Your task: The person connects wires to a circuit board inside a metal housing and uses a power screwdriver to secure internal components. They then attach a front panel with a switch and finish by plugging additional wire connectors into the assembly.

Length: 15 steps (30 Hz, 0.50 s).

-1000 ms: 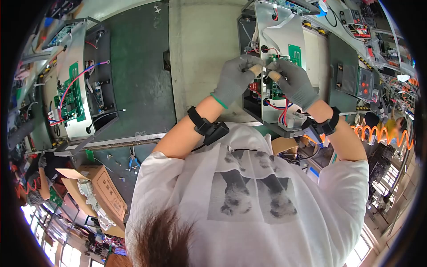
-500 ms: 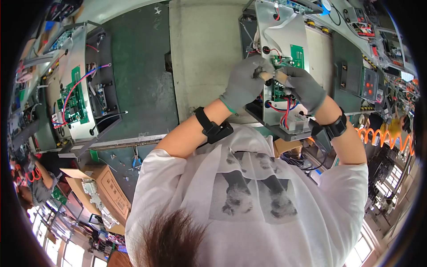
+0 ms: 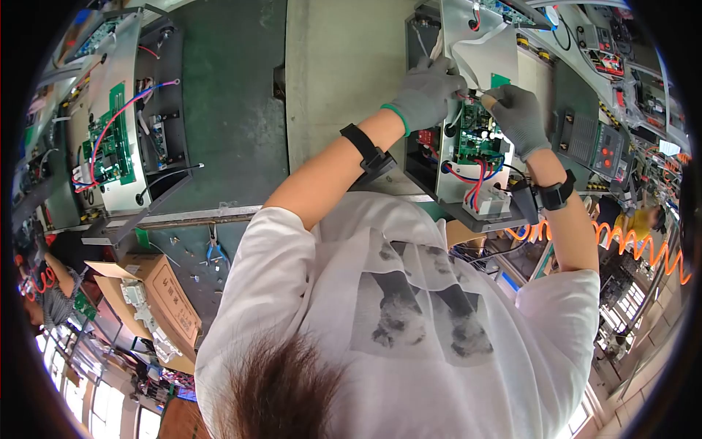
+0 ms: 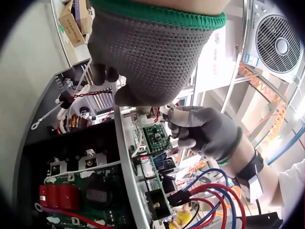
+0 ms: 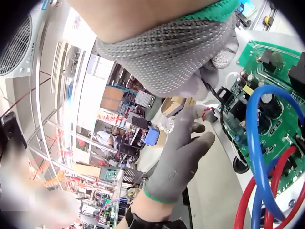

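Left hand and right hand have separated slightly above the green circuit board, red wiring apparently mid-handling; fingers curled, though what either grasps cannot be told.

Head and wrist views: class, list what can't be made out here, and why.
Grip of left hand: left wrist view, behind its glove.
Grip of right hand: right wrist view, behind its glove.
Lettering on box: head view, too small.
Rest of fan unit: right wrist view, cut by left edge.
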{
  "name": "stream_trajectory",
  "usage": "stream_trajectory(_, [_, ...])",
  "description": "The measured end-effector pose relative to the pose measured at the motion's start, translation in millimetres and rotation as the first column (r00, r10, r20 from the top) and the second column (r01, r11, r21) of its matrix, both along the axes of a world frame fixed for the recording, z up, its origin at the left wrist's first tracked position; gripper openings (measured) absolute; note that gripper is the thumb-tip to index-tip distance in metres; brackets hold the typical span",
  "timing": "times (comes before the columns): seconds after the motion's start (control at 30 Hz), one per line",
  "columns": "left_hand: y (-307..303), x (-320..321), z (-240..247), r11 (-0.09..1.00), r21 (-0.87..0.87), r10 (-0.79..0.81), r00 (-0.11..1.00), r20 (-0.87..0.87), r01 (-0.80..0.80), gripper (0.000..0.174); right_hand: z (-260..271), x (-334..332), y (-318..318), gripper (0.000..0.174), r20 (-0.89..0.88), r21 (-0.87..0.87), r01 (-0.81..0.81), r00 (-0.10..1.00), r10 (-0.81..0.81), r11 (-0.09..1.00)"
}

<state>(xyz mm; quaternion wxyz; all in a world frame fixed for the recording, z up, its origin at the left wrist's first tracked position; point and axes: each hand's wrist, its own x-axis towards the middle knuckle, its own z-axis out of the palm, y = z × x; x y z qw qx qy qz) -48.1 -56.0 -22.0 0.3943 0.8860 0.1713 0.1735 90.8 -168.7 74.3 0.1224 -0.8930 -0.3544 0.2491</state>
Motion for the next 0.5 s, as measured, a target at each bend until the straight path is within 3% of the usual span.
stream_trajectory(0.03, [-1.9, -2.4, -6.5, 0.999, -0.012, -0.035, 0.999, 0.04, 0.036, 0.037, 5.6, -0.3, 5.5, 0.021, -0.001, -0.006, -0.006, 1.0, 0.006, 1.0])
stream_trajectory(0.1, [-5.5, -8.6, -13.8, 0.998, -0.053, -0.012, 0.998, 0.066, 0.015, 0.039, 14.8, 0.5, 18.8, 0.025, 0.034, -0.193, -0.124, 0.991, 0.133, 0.973])
stream_trajectory(0.2, [-12.8, -15.7, -11.6, 0.996, -0.082, 0.034, 0.997, 0.072, -0.028, 0.043, 16.5, -1.4, 29.5, 0.027, 0.059, -0.243, -0.191, 0.976, 0.211, 0.951])
stream_trajectory(0.4, [-19.8, -24.5, -12.0, 0.991, -0.126, 0.061, 0.993, 0.097, -0.049, 0.047, 15.8, -0.6, 45.8, 0.028, 0.038, -0.416, -0.136, 0.985, 0.166, 0.899])
stream_trajectory(0.5, [-19.3, -26.1, -12.8, 0.985, -0.168, 0.043, 0.997, 0.07, -0.03, 0.048, 11.3, 1.6, 41.8, 0.027, 0.054, -0.393, -0.127, 0.986, 0.16, 0.911])
